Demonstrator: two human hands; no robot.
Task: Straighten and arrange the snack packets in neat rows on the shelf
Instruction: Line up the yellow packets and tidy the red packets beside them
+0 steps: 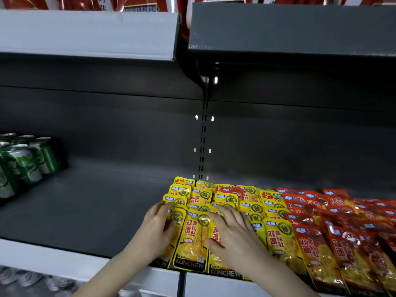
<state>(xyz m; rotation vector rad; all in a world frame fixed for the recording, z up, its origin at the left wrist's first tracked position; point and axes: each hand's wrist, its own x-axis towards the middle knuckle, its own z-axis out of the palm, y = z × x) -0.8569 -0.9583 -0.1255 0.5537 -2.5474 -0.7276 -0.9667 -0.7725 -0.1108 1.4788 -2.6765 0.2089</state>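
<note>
Grey shelf [85, 211] is stocked at its near right with overlapped yellow packets [196, 232], on which left hand [155, 230] and right hand [233, 230] are laid flat, fingers spread; light, soft, slippery, they are judged best nudged by edges

Glossy plastic-film yellow packets [194, 234] and red packets [342, 232] lie on a matt grey metal shelf [90, 211] beside shiny green cans [25, 161].

yellow packets [194, 234] – red lettering | red packets [334, 239] | green cans [25, 163] | grey shelf [85, 202]
</note>
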